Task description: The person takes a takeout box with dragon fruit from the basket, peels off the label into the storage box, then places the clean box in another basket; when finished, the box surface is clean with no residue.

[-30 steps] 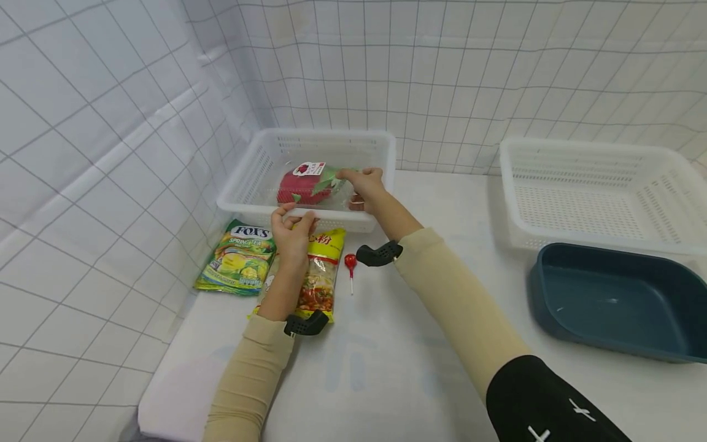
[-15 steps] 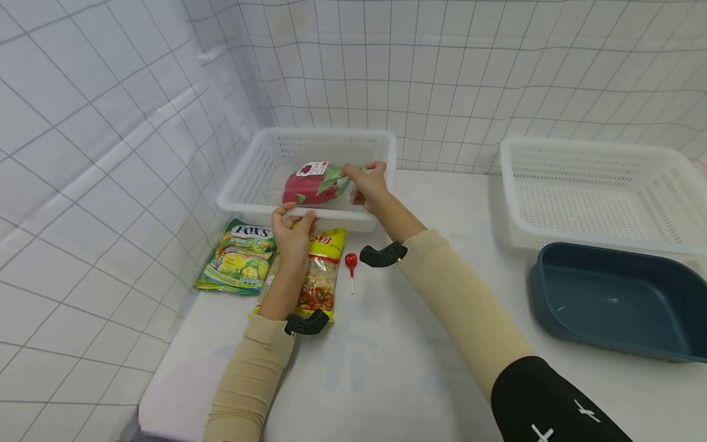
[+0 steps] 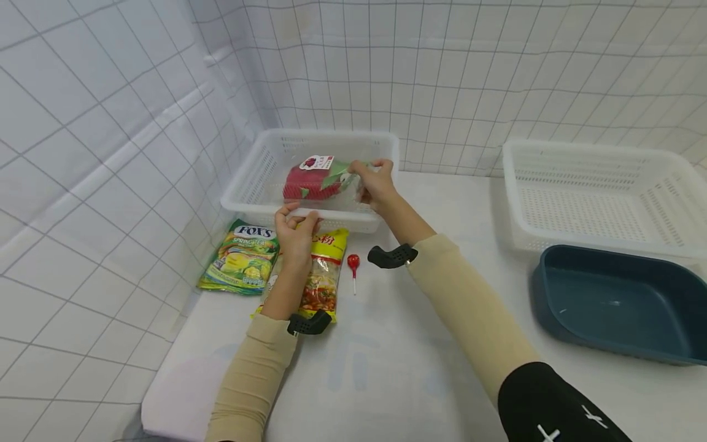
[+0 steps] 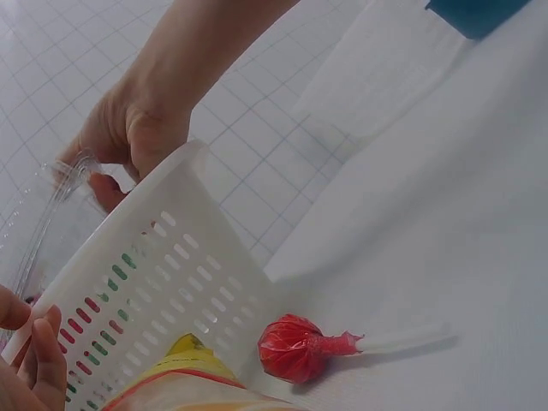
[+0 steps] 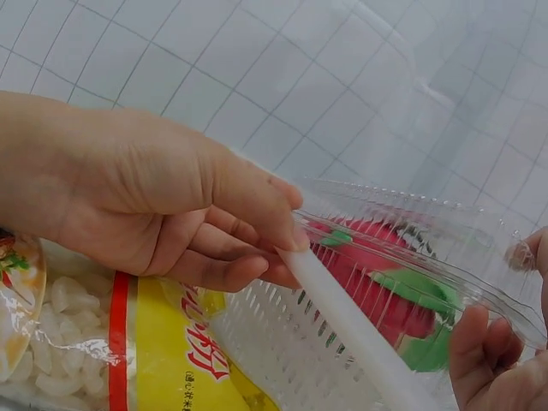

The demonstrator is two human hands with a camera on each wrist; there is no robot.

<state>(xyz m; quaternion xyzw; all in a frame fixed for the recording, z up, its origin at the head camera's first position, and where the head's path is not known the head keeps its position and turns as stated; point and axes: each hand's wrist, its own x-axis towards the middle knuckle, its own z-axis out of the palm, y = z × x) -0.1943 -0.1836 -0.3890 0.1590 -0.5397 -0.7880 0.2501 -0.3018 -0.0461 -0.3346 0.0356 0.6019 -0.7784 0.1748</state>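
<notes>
In the head view, a clear plastic clamshell box [image 3: 353, 195] with a red and green dragon fruit [image 3: 312, 183] inside is in the left white basket [image 3: 236, 200]. My right hand [image 3: 378, 185] grips the box's right end; its fingertips [image 5: 469, 330] also show in the right wrist view. My left hand [image 3: 297, 236] pinches the basket's front rim [image 5: 342, 312] between thumb and fingers. Under my left wrist lies a yellow-ended bag of pasta [image 3: 323, 279]. A green and yellow candy bag [image 3: 242, 259] is left of it, and a red lollipop [image 3: 353, 264] to its right.
Another white basket [image 3: 585, 209] stands at the back right, with nothing visible in it. In front of it is a dark blue tub [image 3: 618, 307]. Grid-patterned cloth [image 3: 453, 80] rises behind the table [image 3: 409, 368] and along its left side.
My right hand and the clamshell box have shifted slightly to the right inside the basket. The left hand keeps its hold on the rim. The head view has moved a little.
</notes>
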